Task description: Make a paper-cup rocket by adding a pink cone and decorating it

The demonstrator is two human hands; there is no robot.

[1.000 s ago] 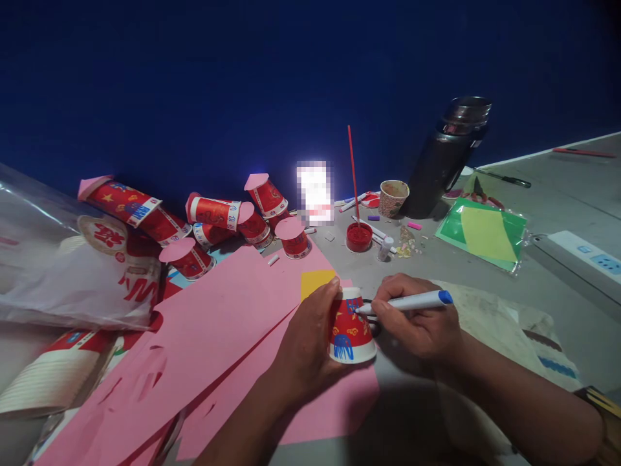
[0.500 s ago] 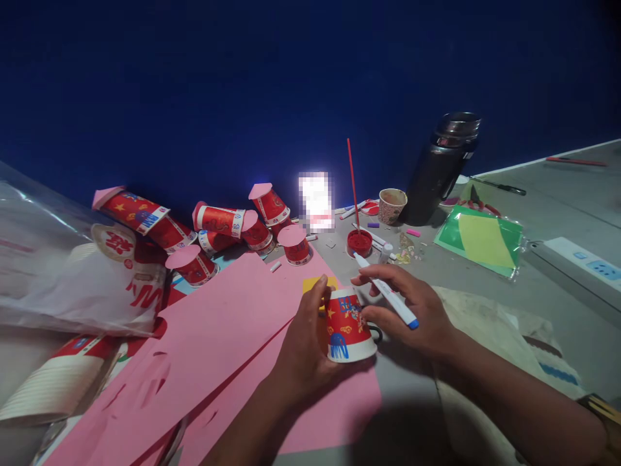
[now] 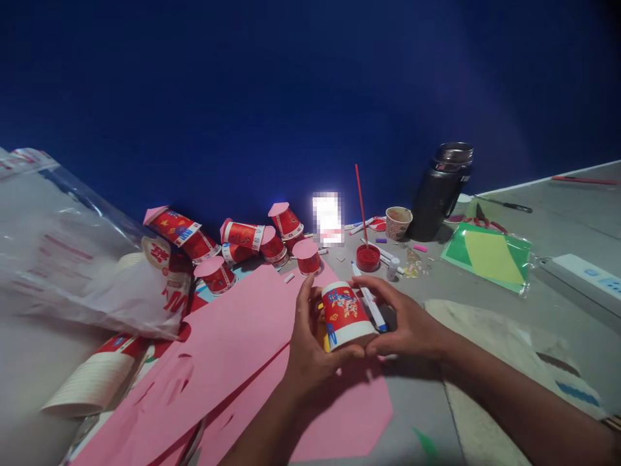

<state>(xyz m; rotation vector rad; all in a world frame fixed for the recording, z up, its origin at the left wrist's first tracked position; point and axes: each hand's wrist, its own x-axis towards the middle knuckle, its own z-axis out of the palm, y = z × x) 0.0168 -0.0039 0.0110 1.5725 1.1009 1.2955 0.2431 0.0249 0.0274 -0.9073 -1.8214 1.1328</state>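
Observation:
A red and white paper cup [image 3: 345,315] with blue and yellow printing is held tilted over pink paper [image 3: 242,323]. My left hand [image 3: 313,340] is closed around its left side, thumb underneath. My right hand [image 3: 412,320] closes on the right side, fingertips near the upper edge and thumb by the lower rim. Between the cup and my right palm shows a white marker [image 3: 371,307] with a blue end; whether my fingers also hold it or it lies on the table, I cannot tell. A yellow piece behind the cup is mostly hidden.
Several red cups with pink paper discs [image 3: 240,234] stand and lie at the back left, near a plastic bag [image 3: 97,246] and stacked cups [image 3: 92,382]. Further right are a red paint pot [image 3: 367,259] with a stick, a patterned cup [image 3: 398,223], a black flask [image 3: 441,194], a green packet [image 3: 490,255] and a cloth [image 3: 485,362].
My right hand has come in to the cup, and the marker has swung steeper beside it. The cup has turned, showing a different part of its print. The view has shifted slightly.

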